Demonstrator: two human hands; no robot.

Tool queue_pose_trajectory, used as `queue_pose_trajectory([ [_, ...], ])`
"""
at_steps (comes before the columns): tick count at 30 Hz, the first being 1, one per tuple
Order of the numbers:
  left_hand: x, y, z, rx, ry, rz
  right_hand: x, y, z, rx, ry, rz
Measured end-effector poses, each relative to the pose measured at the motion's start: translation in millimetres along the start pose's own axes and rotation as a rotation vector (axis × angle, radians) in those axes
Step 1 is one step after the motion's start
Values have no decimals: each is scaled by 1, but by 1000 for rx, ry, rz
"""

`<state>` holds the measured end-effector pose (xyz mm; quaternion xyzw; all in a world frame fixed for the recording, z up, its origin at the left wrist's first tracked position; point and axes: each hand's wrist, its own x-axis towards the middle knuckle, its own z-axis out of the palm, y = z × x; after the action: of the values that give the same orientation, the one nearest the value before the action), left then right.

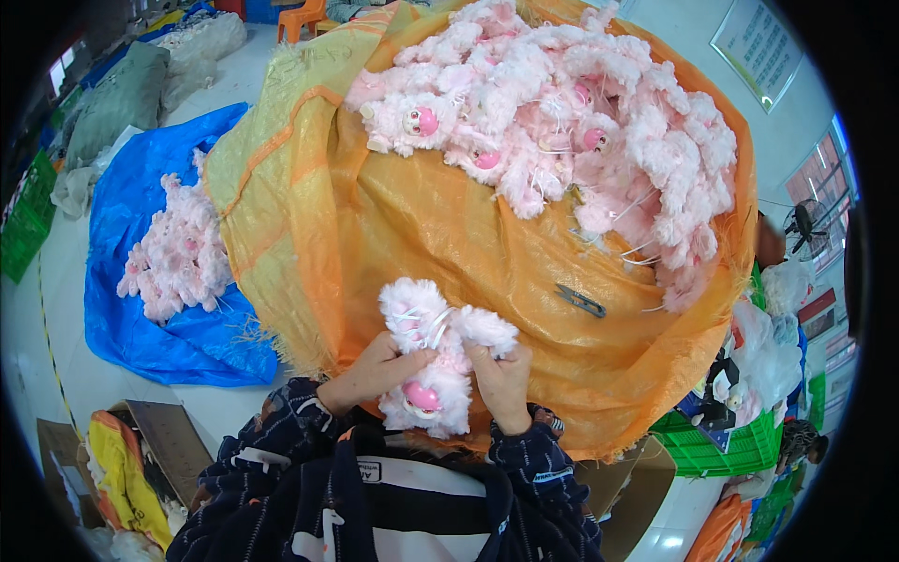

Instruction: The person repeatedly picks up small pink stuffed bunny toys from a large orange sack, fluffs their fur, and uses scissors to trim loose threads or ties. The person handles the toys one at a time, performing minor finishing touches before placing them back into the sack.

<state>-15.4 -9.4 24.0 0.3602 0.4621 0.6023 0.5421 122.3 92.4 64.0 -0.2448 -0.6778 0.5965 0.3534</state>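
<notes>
A fluffy pink plush toy (448,386) lies near the front of the orange woven sheet, its bright pink face turned toward me. White ties or strings show on its far part. My left hand (373,375) grips its left side, thumb laid across the fur. On the other side, my right hand (504,384) is closed on the toy near a stubby limb; the fur hides some fingertips. A pair of dark thread snips (581,301) rests on the sheet to the right, apart from both hands.
A big heap of similar pink plush toys (524,103) covers the far part of the orange sheet (421,234). More pink pieces (183,248) sit on a blue sheet (122,318) at left. A green crate (749,445) stands at right, a cardboard box (169,431) at lower left.
</notes>
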Motion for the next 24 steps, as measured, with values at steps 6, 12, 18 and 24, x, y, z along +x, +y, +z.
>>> queue_pose_trajectory([
  [6, 3, -8, 8, 242, 78, 300, -1, 11, 0, 290, 146, 186],
  [12, 1, -5, 9, 52, -113, 35, 5, -4, 1, 602, 249, 350],
  [18, -8, -31, -4, 108, -655, -109, 20, 11, -20, 884, 251, 380],
  [24, -4, -29, 15, 111, -229, 14, 23, -7, -12, 544, 175, 328],
])
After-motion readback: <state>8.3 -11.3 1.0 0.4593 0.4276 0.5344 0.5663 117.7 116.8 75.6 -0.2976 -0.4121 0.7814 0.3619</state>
